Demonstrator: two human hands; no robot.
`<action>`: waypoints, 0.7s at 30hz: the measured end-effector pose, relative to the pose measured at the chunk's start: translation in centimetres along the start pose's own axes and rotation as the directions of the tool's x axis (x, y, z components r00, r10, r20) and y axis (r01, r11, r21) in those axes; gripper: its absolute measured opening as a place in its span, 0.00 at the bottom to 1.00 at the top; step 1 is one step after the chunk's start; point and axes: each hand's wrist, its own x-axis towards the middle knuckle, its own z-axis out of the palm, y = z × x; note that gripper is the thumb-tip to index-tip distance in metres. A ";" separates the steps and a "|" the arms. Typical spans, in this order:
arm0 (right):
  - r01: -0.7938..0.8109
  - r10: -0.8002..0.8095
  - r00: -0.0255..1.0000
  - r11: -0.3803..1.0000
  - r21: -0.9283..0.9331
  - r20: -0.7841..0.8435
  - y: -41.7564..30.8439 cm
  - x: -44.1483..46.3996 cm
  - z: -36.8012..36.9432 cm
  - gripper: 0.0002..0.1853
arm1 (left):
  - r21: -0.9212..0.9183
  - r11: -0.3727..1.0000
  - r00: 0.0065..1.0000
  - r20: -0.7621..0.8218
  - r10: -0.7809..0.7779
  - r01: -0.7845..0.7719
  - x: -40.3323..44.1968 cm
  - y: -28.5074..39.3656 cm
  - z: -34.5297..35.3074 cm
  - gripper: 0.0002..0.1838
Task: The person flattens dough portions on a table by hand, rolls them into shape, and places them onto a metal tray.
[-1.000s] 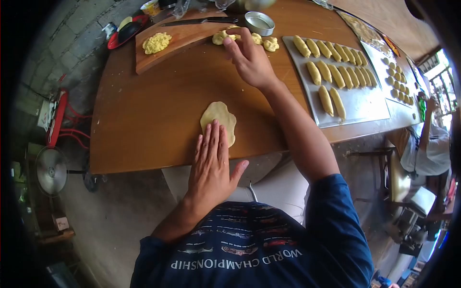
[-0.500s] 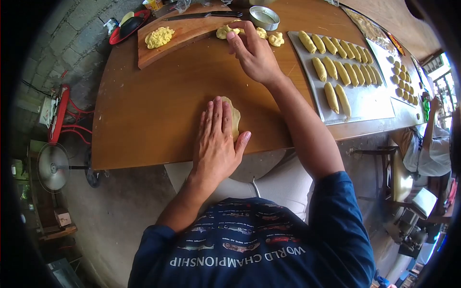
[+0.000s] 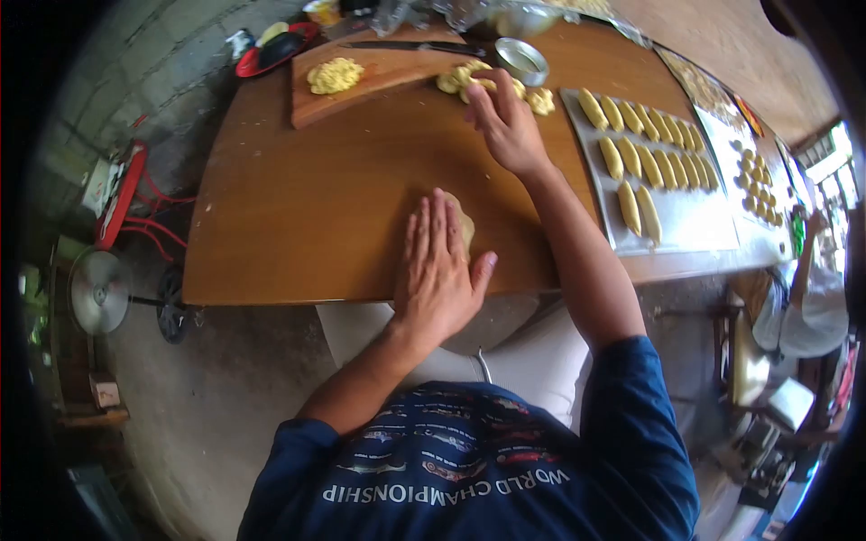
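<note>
My left hand lies flat with its fingers stretched out on a flattened piece of dough near the table's front edge. The palm and fingers cover most of that dough; a pale rim shows on the right. My right hand is raised over the table, fingers bent and apart, with nothing visible in it. Beyond it lie several yellow dough lumps, partly hidden by its fingers.
A metal tray at the right holds rows of rolled dough, with small dough balls beyond. A wooden board carries yellow mash and a knife. A round tin stands behind. Another person sits far right.
The view has shifted, so the table and its things appear further right. My left hand stays flat on the dough, covering more of it. My right hand stays raised near the lumps.
</note>
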 end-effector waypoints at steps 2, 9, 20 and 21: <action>0.007 -0.007 1.000 0.999 0.037 0.008 0.6 0.3 0.2 0.21 | -0.054 0.998 0.999 -0.037 0.024 -0.026 -0.1 -0.1 0.0 0.50; 0.002 -0.003 1.000 0.999 0.049 0.022 -0.2 -0.1 0.4 0.22 | 0.028 1.000 1.000 0.027 0.013 -0.014 0.2 0.2 -0.3 0.49; 0.305 -0.195 0.942 0.839 -0.451 0.274 -1.8 5.1 5.1 0.14 | -0.274 0.962 0.886 0.448 0.116 0.012 8.7 -5.2 -9.0 0.41; 0.421 -0.270 0.890 0.794 -0.439 0.367 -1.9 7.1 6.4 0.15 | -0.305 0.950 0.869 0.486 0.098 0.064 11.2 -7.2 -10.3 0.38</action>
